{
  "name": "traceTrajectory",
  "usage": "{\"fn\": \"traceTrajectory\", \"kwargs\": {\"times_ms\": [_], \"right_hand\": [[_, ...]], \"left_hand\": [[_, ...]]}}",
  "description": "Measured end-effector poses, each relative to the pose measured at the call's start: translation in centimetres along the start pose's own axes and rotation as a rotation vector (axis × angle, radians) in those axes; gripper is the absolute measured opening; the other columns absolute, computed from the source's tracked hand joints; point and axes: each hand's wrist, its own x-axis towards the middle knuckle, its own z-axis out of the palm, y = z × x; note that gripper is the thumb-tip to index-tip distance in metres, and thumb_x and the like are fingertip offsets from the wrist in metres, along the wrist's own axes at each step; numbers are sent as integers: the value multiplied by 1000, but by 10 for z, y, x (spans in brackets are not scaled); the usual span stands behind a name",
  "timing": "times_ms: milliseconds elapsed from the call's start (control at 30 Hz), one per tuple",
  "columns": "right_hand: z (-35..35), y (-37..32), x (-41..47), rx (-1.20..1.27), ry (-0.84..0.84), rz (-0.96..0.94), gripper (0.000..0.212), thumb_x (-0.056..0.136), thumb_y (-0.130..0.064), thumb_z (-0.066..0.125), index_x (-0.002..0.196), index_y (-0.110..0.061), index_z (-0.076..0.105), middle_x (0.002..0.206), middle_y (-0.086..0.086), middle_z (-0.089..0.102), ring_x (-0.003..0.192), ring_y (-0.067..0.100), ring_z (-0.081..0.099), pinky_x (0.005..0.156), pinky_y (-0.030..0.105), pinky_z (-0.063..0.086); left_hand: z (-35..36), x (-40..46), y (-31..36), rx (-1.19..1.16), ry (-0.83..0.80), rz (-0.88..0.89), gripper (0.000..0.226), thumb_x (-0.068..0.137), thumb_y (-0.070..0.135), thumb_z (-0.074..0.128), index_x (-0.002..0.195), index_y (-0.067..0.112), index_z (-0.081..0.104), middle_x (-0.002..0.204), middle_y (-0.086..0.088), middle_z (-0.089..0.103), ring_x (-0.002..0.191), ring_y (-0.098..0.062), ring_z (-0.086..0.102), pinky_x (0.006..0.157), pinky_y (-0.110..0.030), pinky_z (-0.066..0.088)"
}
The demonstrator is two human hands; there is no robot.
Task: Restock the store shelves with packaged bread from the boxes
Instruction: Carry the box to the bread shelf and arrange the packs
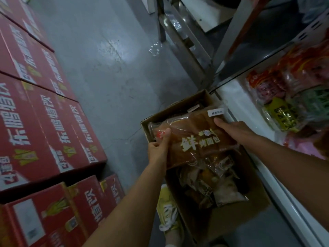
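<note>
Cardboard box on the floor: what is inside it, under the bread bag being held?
Inside the cardboard box, several more wrapped bread packs lie loosely piled below the bread bag gripped by both hands. The bag covers the box's far end, so its contents there stay hidden.

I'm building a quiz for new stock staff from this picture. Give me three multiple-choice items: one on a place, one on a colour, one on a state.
1. Where is the open cardboard box?
A. on the floor by the shelf
B. on the red cartons
C. on a shelf

2. What colour are the stacked cartons?
A. blue
B. red
C. green

3. How is the bread packet held?
A. left hand only
B. lying untouched
C. both hands

Key: 1 A, it stands on grey floor; 2 B, red printed sides; 3 C, the right hand grips the other edge.
</note>
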Motion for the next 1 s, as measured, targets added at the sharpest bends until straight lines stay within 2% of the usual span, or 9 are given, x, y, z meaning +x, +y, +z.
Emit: {"fn": "traceTrajectory", "kwargs": {"times_ms": [67,167,333,400,500,633,733,900,1000], "right_hand": [[0,7,-11,132,11,-42,65,76,-66,66,115,-14,65,108,11,69,95,28,65,93,43,52],[2,14,-25,230,66,-72,63,66,-75,66,96,-20,65,99,6,70,92,26,67,89,51,54],[-2,8,-71,268,114,-118,62,71,-79,59,89,-20,59,97,5,66,89,23,63,86,40,52],[-5,1,-97,310,147,-162,49,80,-66,60,85,-18,56,94,6,64,88,23,62,82,38,52],[-10,-10,-136,363,186,-224,56,81,-62,62,94,-8,58,94,8,64,87,22,62,74,35,52],[-26,-27,-190,400,223,-303,47,84,-60,61,83,-13,55,83,3,61,79,19,61,67,32,49],[-43,-44,-235,403,273,-379,40,89,-50,60,71,-18,45,69,-4,50,65,10,51,54,20,36],[-73,-60,-303,493,316,-452,48,85,-55,62,82,-7,59,79,4,62,76,18,60,60,27,44],[-97,-70,-355,560,339,-477,42,88,-50,62,98,-10,65,81,-2,62,77,14,60,68,28,50]], "left_hand": [[-1,-7,3,-9,-2,23,108,31,80,78,112,12,56,110,-9,67,102,-30,65,92,-55,53],[-4,-15,2,3,-3,82,99,34,79,77,101,7,69,100,-12,74,94,-30,70,87,-54,56],[-16,-47,10,-46,59,102,126,24,84,79,125,13,53,114,-12,67,98,-32,69,85,-57,56],[-21,-71,22,-41,48,138,105,32,83,76,113,18,61,109,-10,69,98,-32,68,90,-55,55],[-32,-112,37,-32,51,161,54,59,69,73,85,23,62,91,-4,69,93,-30,68,91,-53,55],[-47,-161,50,-89,27,175,43,72,62,69,89,24,61,93,-5,69,96,-32,68,91,-57,54],[-54,-202,62,-132,41,175,52,75,65,65,100,20,57,96,-6,63,98,-33,63,94,-58,51],[-65,-272,86,-127,-2,240,57,77,69,60,102,19,53,91,-4,61,92,-31,61,95,-58,50],[-71,-322,102,-101,-85,287,55,81,65,60,104,16,57,90,-5,65,84,-27,65,85,-52,56]]}}
